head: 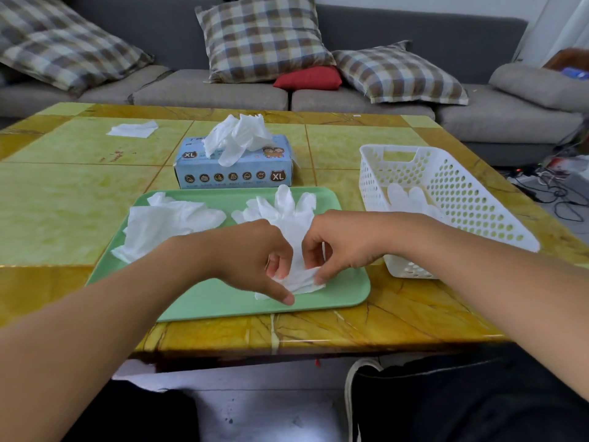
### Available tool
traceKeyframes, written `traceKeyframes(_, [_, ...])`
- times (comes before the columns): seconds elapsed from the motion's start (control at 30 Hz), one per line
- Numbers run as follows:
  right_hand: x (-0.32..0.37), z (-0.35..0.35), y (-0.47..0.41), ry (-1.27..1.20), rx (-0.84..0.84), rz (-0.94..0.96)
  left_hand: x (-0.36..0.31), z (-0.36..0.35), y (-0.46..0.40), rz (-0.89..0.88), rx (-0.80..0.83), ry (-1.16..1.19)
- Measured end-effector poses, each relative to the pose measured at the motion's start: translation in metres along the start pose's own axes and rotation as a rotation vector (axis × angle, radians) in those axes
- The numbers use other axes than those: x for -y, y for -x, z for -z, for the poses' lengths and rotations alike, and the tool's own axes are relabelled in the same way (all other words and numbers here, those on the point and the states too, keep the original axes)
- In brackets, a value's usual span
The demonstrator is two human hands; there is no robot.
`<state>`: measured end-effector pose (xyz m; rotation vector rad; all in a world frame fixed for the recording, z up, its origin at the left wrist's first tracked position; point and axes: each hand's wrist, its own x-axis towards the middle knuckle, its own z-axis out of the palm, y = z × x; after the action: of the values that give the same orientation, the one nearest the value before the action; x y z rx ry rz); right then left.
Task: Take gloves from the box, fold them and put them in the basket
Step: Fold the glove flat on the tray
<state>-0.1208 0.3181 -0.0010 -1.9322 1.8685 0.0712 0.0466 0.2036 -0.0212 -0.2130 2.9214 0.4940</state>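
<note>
On the green tray (334,298), both hands are working one glove (291,224). Left hand (255,256) and right hand (338,240) are pinching its cuff, flattening it for folding

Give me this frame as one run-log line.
phase: folding | left hand: pinches glove cuff | right hand: pinches same glove | on: green tray | basket: holds gloves | box: gloves protruding

A white glove (288,218) lies flat on the green tray, cuff bunched. More gloves (236,137) spill from the blue box (234,173); one (411,199) lies in the white basket (452,186).
</note>
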Motion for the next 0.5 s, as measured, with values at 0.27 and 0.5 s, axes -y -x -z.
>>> traceKeyframes(0.27, [-0.003, 0.002, 0.003, -0.244, 0.165, -0.036, 0.012, 0.01, 0.017, 0.053, 0.055, 0.061])
traceKeyframes(0.5, [-0.001, -0.007, 0.004, -0.073, 0.092, 0.001, 0.009, 0.006, 0.019, 0.054, 0.088, 0.032])
